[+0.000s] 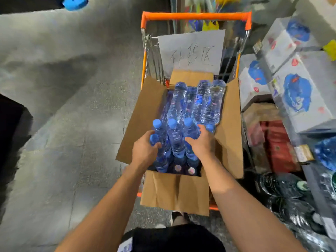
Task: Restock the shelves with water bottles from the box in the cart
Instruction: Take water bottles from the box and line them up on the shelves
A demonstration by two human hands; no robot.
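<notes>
Both my hands are down in the cardboard box [160, 106], which sits in the orange-handled cart [196, 16] with all its flaps folded out. My left hand [145, 150] has its fingers curled round the neck of a blue-capped bottle [154, 139] at the 9 o'clock side of the pile, thumb on top, so that one's properly gripped. My right hand [201, 142] is wrapped over another bottle [190, 131] at about 3 o'clock from the first, fingers bent round its shoulder just under the cap. One more bottle [175, 140] stands between my two hands, untouched as far as I can see.

The rest of the water bottles [198, 100] are lying flat across the top of the box toward 12 o'clock, caps pointing back at me, four or so side by side. Below my wrists at 6 o'clock a couple of pale caps [190, 170] poke up from a lower layer.

A handwritten paper sign [190, 51] leans against the far end of the cart at 12 o'clock. The shelves [309, 135] run along 3 o'clock, stacked with white and blue boxes [298, 93], with wrapped packs on the floor below. Grey floor [72, 124] is over at 9 o'clock.
</notes>
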